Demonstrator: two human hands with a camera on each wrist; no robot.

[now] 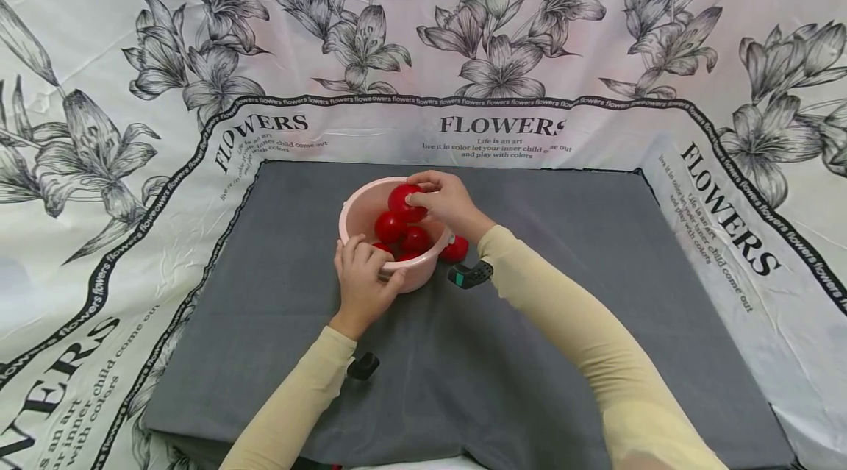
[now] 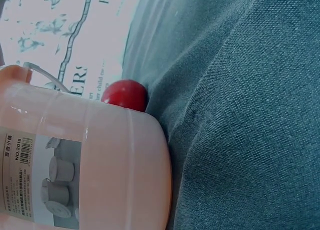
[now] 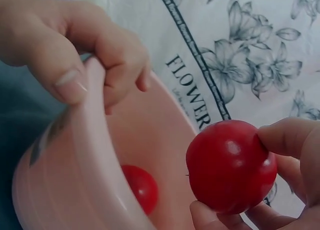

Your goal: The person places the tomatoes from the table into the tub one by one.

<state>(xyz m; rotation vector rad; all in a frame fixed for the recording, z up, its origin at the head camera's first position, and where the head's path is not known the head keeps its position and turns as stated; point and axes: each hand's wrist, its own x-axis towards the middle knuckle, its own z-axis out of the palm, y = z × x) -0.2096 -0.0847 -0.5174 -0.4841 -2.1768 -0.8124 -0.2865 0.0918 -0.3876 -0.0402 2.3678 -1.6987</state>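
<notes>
A pink bucket (image 1: 417, 277) is tipped a little toward me, and several red apples (image 1: 390, 227) lie inside it. My left hand (image 1: 364, 280) grips its near left rim, thumb outside and fingers over the inner wall in the right wrist view. Above the bucket's opening, my right hand (image 1: 451, 203) holds a red apple (image 3: 231, 167) between thumb and fingers. A short dark stem shows on this apple. Another red apple (image 1: 455, 249) rests on the cloth against the bucket's right side. The left wrist view shows the bucket's printed label (image 2: 42, 180).
Under the bucket spreads a dark grey cloth (image 1: 278, 323), wrinkled toward the front. A white flower-printed sheet (image 1: 370, 133) rises behind and at both sides. A pale bucket handle (image 2: 47, 74) shows in the left wrist view.
</notes>
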